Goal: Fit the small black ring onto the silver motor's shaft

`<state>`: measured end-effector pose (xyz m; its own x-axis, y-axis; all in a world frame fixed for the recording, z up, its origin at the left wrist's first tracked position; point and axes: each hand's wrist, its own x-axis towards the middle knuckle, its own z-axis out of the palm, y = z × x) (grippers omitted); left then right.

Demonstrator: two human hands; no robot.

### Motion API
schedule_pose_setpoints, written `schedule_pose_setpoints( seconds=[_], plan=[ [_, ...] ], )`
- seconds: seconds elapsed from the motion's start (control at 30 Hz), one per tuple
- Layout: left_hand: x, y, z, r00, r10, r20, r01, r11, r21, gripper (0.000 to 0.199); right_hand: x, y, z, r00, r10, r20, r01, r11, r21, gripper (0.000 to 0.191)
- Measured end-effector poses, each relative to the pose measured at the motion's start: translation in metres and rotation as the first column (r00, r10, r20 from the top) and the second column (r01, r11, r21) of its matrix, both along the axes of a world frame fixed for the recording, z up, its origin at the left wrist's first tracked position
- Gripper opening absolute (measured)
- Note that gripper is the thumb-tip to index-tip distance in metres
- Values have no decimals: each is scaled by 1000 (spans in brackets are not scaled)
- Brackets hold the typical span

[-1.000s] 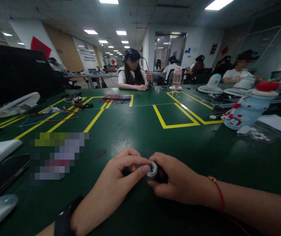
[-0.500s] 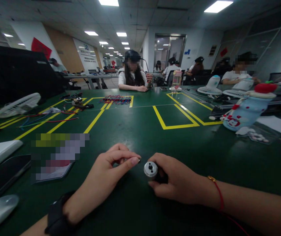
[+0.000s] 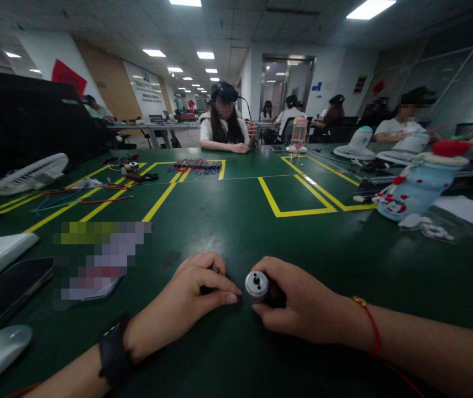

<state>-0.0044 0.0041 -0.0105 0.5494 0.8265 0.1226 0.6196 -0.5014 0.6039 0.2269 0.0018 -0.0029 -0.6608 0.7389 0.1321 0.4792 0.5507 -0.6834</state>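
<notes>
My right hand (image 3: 298,301) is wrapped round a dark cylinder with a silver end (image 3: 257,282). That round end faces me and shows a centre hole with a small dark hole above and below it. Just left of it, my left hand (image 3: 197,296) is closed in a pinch of thumb and index finger. Something tiny and dark seems to sit at those fingertips, too small to name. The fingertips are close to the lower left of the silver end, and I cannot tell if they touch it. Both hands are low over the green table (image 3: 211,221).
On the left lie a pixelated flat item (image 3: 104,262), a silver computer mouse (image 3: 2,354) and a white fan (image 3: 29,174). Coloured wires (image 3: 197,167) are heaped farther back. A blue bottle (image 3: 416,185) stands at right. Across the table sits a person (image 3: 224,124).
My left hand's pinched fingertips have come down, from upper left of the silver end to its lower left. My right hand and the cylinder have barely shifted.
</notes>
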Motion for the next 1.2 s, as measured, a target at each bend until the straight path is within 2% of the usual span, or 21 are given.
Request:
schedule_pose_setpoints(
  seconds=[0.07,0.17,0.27,0.37,0.47,0.63,0.77,0.87,1.03,1.2],
  plan=[
    [-1,1,-1,1000,-9,-4,9,1000,-6,10,0,0,0,1000,0,1,0,1000,0,27],
    [-3,1,1,995,11,97,-5,998,-65,13,0,-1,1,1000,1,4,-1,1000,-1,26],
    [-7,2,6,973,131,191,-110,987,-117,18,0,-1,2,1000,4,0,-4,1000,-7,27],
    [-10,3,10,937,284,202,-251,952,-173,23,1,-2,3,1000,1,-6,-1,1000,-9,28],
    [-12,5,9,923,332,193,-284,929,-239,26,1,-2,3,1000,2,4,-1,1000,-16,27],
    [-12,5,8,951,273,148,-241,949,-203,24,1,-2,5,1000,0,2,0,1000,-8,27],
    [-10,2,11,997,74,31,-70,993,-95,13,2,-2,4,1000,-2,5,2,1000,7,26],
    [-8,-3,15,997,-25,-69,21,998,-59,7,2,-2,1,1000,-16,1,16,1000,11,26],
    [-4,-8,13,994,-7,-109,5,1000,-20,18,1,-2,-1,1000,-23,3,23,1000,-10,26],
    [6,-10,10,1000,-25,-14,25,999,-39,6,0,-1,0,1000,-21,0,21,1000,-2,27]
  ],
)
